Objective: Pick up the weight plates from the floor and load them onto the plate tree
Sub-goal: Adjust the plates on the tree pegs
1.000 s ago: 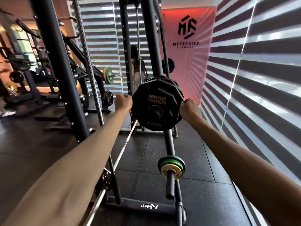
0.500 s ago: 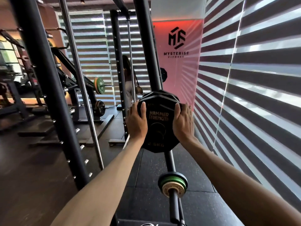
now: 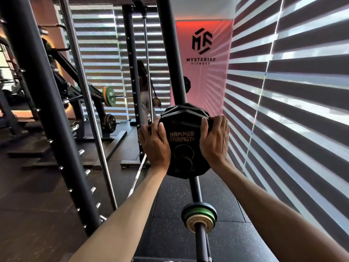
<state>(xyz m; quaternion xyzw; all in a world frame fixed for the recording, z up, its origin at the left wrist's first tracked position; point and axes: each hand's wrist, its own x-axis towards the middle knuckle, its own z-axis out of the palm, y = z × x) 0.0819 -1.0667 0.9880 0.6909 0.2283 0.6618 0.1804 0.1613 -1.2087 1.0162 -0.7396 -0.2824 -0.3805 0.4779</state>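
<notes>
Left hand (image 3: 154, 146) and right hand (image 3: 215, 141) grip a black weight plate (image 3: 182, 129) at the plate tree (image 3: 170, 63).

Fingers curl round opposite edges of the Hammer Strength disc, thumbs on its face, and its centre hole sits over a peg (image 3: 186, 160) on the dark upright. Directly below, a lower peg carries smaller green plates (image 3: 201, 214) above the rubber floor (image 3: 170, 195).

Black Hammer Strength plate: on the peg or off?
On. The peg end pokes through the centre hole of the plate. The left hand and right hand grip its edges. How far back it sits, cannot tell.
</notes>
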